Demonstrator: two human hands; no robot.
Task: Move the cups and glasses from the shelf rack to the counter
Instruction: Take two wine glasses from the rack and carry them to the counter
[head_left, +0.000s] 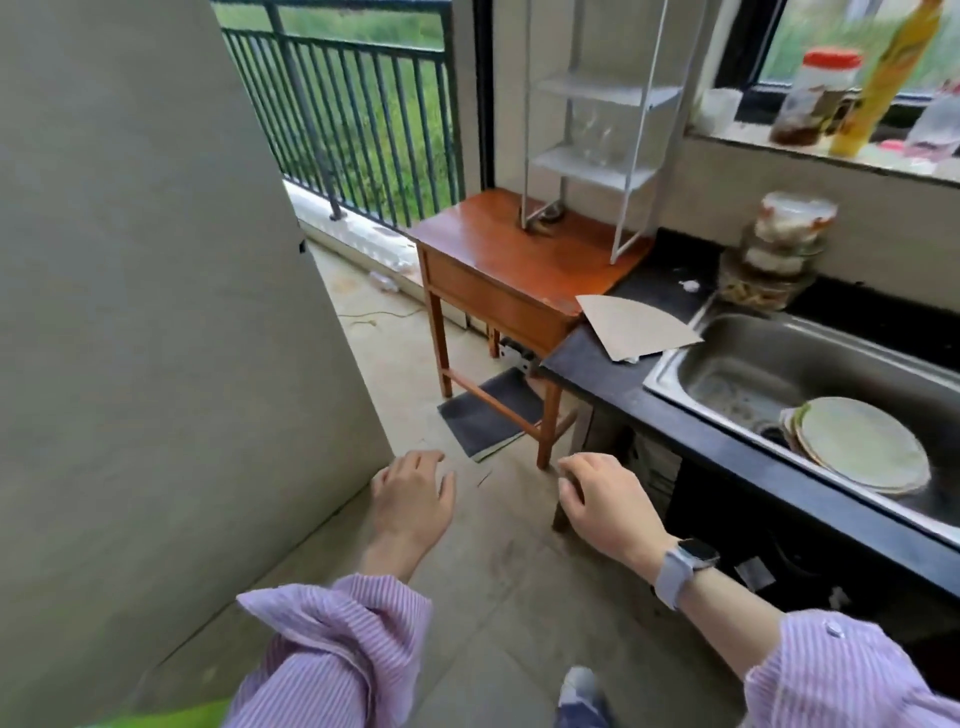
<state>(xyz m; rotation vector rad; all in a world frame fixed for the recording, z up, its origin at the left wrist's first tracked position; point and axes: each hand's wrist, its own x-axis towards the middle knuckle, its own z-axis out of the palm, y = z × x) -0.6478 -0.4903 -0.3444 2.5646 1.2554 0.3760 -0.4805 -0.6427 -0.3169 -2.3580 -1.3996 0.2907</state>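
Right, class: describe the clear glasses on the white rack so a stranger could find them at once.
Find the reddish wooden table beside the balcony railing; a white shelf rack stands on it. The clear glasses sit on its lower shelf, under another shelf that looks bare. They are see-through, unlike the filled jars stacked on the counter.

clear glasses (592, 132) stand on the white rack (597, 161), hands empty.

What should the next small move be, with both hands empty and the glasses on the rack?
Probably step toward the white shelf rack and raise the right hand to the clear glasses on its lower shelf. Both hands, including the left hand, hang low and empty, far from the rack.
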